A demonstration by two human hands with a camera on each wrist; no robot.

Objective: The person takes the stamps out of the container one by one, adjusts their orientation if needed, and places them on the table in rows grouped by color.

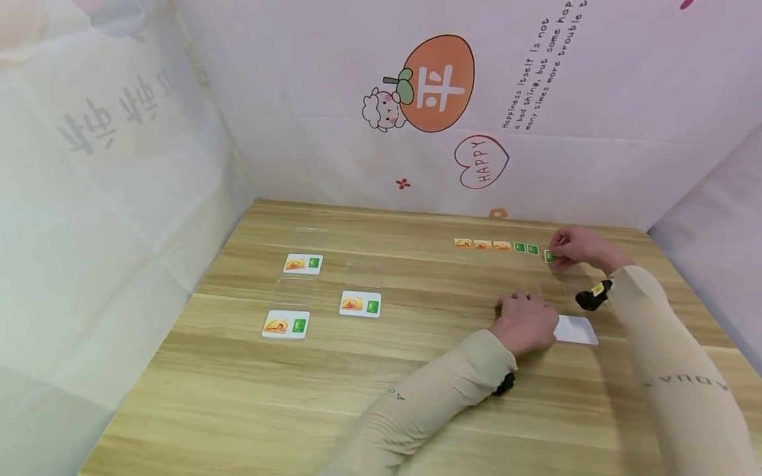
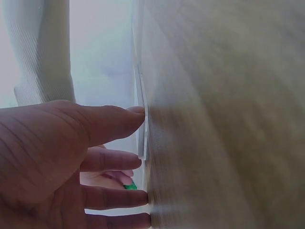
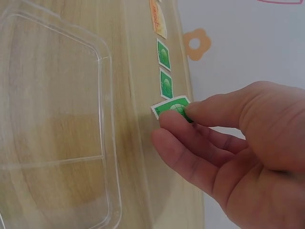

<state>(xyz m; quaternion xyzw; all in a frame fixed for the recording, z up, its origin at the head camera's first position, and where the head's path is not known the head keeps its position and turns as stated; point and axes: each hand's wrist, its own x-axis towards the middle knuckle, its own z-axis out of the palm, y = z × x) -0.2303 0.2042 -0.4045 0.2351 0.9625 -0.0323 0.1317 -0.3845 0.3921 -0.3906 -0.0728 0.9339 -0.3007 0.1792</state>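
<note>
In the head view, my left hand [image 1: 526,322] rests on the wooden table at the left edge of a blank white card [image 1: 575,330]. The left wrist view shows its thumb and index fingertips right at the card's edge, the fingers nearly straight. My right hand [image 1: 576,246] pinches a green stamp [image 3: 174,109] between thumb and fingers, at the right end of a row of stamps. That row has two green stamps [image 3: 165,84] and three orange stamps [image 1: 482,244]. A clear plastic tray [image 3: 107,138] lies beside the right hand.
On the left of the table lie three white cards [image 1: 303,264], each bearing one orange and one green stamp. Clear plastic trays [image 1: 364,274] sit just behind them. A printed cloth wall [image 1: 333,158] borders the table's back edge.
</note>
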